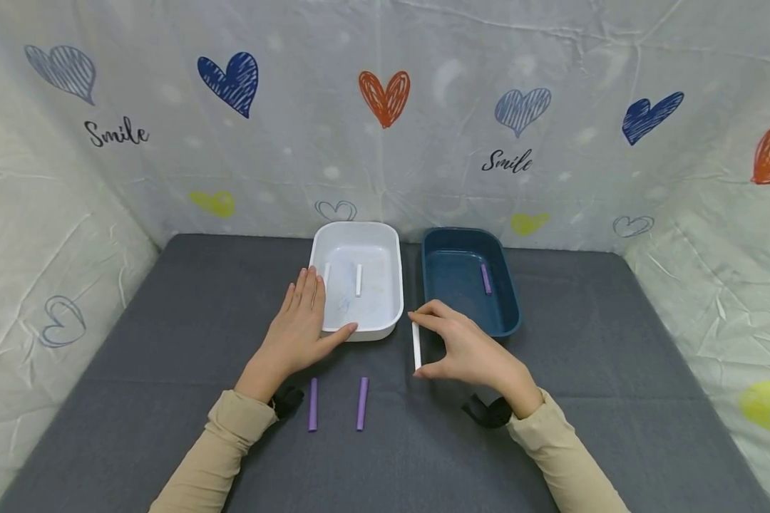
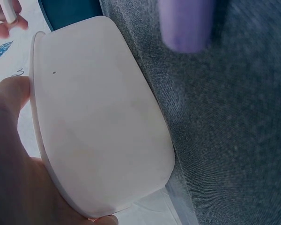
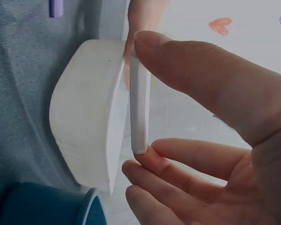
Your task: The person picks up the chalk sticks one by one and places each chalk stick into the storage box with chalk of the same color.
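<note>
My right hand (image 1: 465, 349) pinches a white chalk stick (image 1: 416, 347) by its two ends, thumb at one end and a fingertip at the other. It is above the gap between the white basin (image 1: 396, 285) and the dark blue basin (image 1: 512, 299). My left hand (image 1: 298, 331) rests on the white basin's left and near rim, its fingers straight and its thumb spread. Inside the white basin lies a short white chalk stick (image 1: 358, 280), with another white piece (image 1: 326, 272) near its left wall. The blue basin contains a purple chalk stick (image 1: 485, 278).
Two purple chalk sticks, a left one (image 1: 313, 405) and a right one (image 1: 362, 404), lie on the grey cloth (image 1: 417, 456) in front of the white basin. A white curtain (image 1: 295, 164) printed with hearts hangs behind both basins and along the sides.
</note>
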`<state>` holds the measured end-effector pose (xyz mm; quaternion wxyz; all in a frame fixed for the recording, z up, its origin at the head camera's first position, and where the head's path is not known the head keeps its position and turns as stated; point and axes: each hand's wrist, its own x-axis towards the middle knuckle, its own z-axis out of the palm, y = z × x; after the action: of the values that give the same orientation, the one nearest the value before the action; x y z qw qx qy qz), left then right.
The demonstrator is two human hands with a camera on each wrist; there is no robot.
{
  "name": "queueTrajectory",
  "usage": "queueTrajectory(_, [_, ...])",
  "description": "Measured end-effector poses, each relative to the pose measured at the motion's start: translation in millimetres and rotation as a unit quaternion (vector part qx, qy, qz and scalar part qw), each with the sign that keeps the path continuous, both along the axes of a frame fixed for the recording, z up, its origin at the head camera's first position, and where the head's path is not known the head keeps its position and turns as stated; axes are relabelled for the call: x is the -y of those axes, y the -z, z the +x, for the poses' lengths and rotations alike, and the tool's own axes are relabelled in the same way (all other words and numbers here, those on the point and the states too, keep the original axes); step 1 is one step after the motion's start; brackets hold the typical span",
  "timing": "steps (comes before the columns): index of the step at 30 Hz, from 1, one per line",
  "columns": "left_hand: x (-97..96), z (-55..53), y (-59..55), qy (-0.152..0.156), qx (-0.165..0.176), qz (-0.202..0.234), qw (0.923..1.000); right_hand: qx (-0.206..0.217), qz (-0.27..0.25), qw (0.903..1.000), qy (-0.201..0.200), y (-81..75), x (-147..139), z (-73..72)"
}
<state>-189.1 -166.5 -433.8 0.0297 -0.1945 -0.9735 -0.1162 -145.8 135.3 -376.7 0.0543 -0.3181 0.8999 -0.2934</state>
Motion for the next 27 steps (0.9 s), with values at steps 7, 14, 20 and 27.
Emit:
queueTrajectory(7, [-0.2, -0.2, 1.6, -0.002, 0.004, -0.004, 1.0, 0.007, -0.001, 1.0, -0.006, 0.5, 9, -11.1])
queueTrajectory(14, [-0.3, 0.0, 0.1, -0.003, 0.006, -0.005, 1.0, 0.011, -0.009, 0.9998, -0.014, -2.3, 17, -24.7])
queueTrajectory(20, [-0.4, 0.0, 0.6, -0.002, 0.007, -0.003, 1.0, 0.01, -0.027, 0.9993, -0.022, -2.6, 19, -38.7])
queueTrajectory(27, [-1.0, -0.2, 0.5, -0.004, 0.008, -0.003, 1.0, 0.034, -0.034, 0.9987, -0.015, -4.2, 22, -52.2])
